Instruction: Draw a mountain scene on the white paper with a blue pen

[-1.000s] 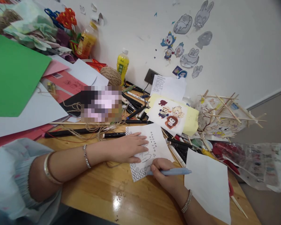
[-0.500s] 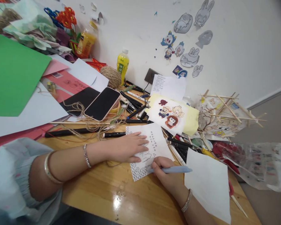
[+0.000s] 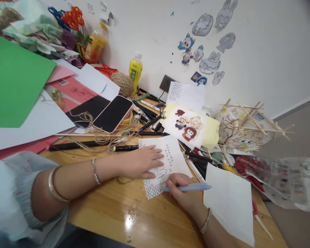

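My left hand (image 3: 141,162) lies flat, fingers stretched out, on a white drawing sheet (image 3: 170,160) with line art, a cross-hatched lower corner and some small writing. My right hand (image 3: 182,193) is closed round a light blue pen (image 3: 191,187), whose tip rests on the sheet's lower edge near the hatching. Both wrists wear bracelets. The sheet rests on the wooden table (image 3: 119,210).
A blank white sheet (image 3: 229,203) lies right of my right hand. Black markers (image 3: 198,160), a phone (image 3: 113,114), twine (image 3: 122,84), a yellow bottle (image 3: 135,69), coloured paper (image 3: 12,79), a cartoon sticker sheet (image 3: 188,127) and a stick frame (image 3: 248,124) crowd the far side.
Hands and pen stay almost still; the pen has shifted only slightly on the sheet.
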